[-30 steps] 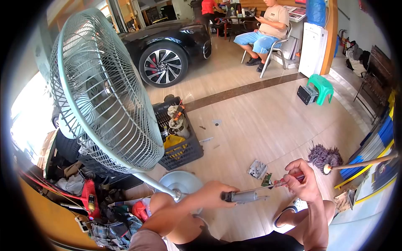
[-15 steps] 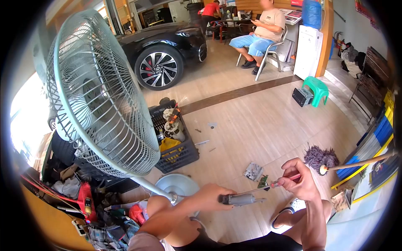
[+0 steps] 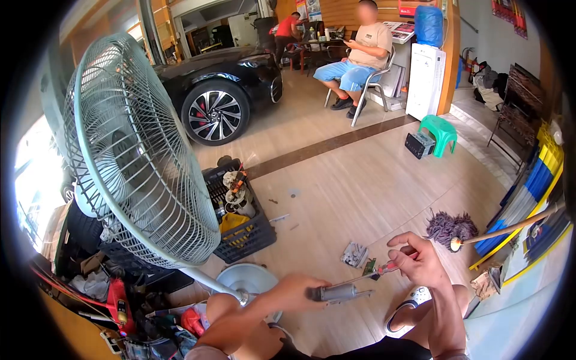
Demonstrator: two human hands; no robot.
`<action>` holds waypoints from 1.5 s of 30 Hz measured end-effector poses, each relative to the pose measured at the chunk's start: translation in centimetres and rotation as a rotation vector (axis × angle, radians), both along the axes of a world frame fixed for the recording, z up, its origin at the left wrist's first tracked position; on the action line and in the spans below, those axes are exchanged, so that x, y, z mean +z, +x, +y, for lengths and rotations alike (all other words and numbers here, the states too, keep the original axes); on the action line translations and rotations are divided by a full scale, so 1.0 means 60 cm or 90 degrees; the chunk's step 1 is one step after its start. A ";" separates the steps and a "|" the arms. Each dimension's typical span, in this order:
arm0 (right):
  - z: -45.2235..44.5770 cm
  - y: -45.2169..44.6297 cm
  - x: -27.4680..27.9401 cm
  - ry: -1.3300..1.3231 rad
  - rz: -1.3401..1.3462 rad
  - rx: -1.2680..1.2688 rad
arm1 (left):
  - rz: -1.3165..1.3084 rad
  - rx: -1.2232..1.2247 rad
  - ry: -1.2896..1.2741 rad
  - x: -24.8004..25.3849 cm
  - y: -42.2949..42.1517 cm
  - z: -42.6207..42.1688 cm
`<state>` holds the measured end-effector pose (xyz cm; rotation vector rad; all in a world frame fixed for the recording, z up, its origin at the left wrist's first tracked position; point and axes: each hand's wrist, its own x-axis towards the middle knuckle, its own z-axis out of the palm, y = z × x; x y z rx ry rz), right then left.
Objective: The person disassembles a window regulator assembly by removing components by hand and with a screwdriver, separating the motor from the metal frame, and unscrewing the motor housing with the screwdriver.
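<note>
My left hand point(image 3: 298, 290) is closed around the black end of a grey cylindrical part point(image 3: 341, 292), which looks like a small motor or pump, with a thin prong at its right end. Between the thumb and fingers of my right hand point(image 3: 425, 265) is a screwdriver point(image 3: 390, 266) with a red handle. Its long shaft slants down left along the top of the cylinder towards the black end. Whether the tip touches anything is hidden by my left hand. On the floor beyond lie a small green circuit board point(image 3: 371, 269) and a flat grey metal piece point(image 3: 354, 255).
A large standing fan point(image 3: 141, 156) is close on the left, beside a black crate point(image 3: 255, 234) of parts. Ahead are a black car point(image 3: 222, 84) and a seated person point(image 3: 362, 54). A mop point(image 3: 453, 229), green stool point(image 3: 441, 132) and black boxy unit point(image 3: 419, 146) are to the right.
My view has tilted up slightly, so the surroundings sit lower and further left. The right-hand fingers have loosened somewhat on the screwdriver handle, the index finger straighter. The left hand keeps its hold.
</note>
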<state>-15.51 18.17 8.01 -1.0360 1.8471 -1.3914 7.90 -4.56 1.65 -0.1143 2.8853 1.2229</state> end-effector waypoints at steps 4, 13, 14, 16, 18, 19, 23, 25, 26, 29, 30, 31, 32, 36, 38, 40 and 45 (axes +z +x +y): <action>0.003 0.004 0.000 -0.077 0.042 0.001 | -0.008 -0.001 -0.006 0.002 0.002 0.000; 0.009 -0.001 0.001 -0.002 -0.004 0.031 | -0.018 0.023 0.017 -0.006 0.008 -0.001; 0.008 -0.002 -0.001 -0.007 0.021 0.038 | -0.022 0.024 0.016 -0.005 0.008 -0.001; 0.008 0.000 0.000 -0.033 0.036 0.039 | -0.030 0.023 0.011 -0.003 0.006 0.000; 0.008 0.009 0.007 -0.077 0.017 0.026 | -0.036 0.025 0.015 -0.001 0.006 0.000; 0.008 0.008 0.005 -0.083 0.022 0.030 | -0.038 0.027 0.016 0.000 0.005 0.001; 0.011 0.002 -0.002 -0.077 0.031 0.048 | -0.032 0.030 0.015 0.004 0.004 0.001; 0.013 -0.006 -0.008 -0.050 0.037 0.060 | -0.018 0.029 0.011 -0.002 0.004 -0.001; 0.014 -0.014 -0.015 -0.032 0.042 0.066 | -0.018 0.026 0.009 -0.002 0.004 -0.001; 0.010 -0.005 -0.008 -0.022 0.022 0.041 | -0.016 0.017 0.006 0.000 0.003 -0.002; 0.008 0.000 -0.002 -0.027 0.008 0.025 | -0.013 0.015 0.006 0.000 0.002 -0.001; 0.008 0.001 0.002 -0.039 0.032 0.018 | -0.012 0.013 0.005 0.000 0.002 -0.001; 0.008 0.002 0.005 -0.052 0.054 0.011 | -0.019 0.013 0.007 0.003 0.001 0.000; 0.009 0.000 -0.003 -0.094 0.115 0.016 | -0.014 0.014 0.004 0.002 0.001 0.000; 0.011 -0.004 -0.007 -0.062 0.104 0.017 | -0.007 0.013 -0.003 0.000 0.002 -0.001; 0.010 -0.005 -0.012 -0.054 0.079 0.015 | -0.011 0.013 -0.008 -0.001 0.001 0.000; 0.004 -0.005 -0.016 -0.085 0.062 0.021 | -0.016 0.015 0.002 0.002 0.000 0.001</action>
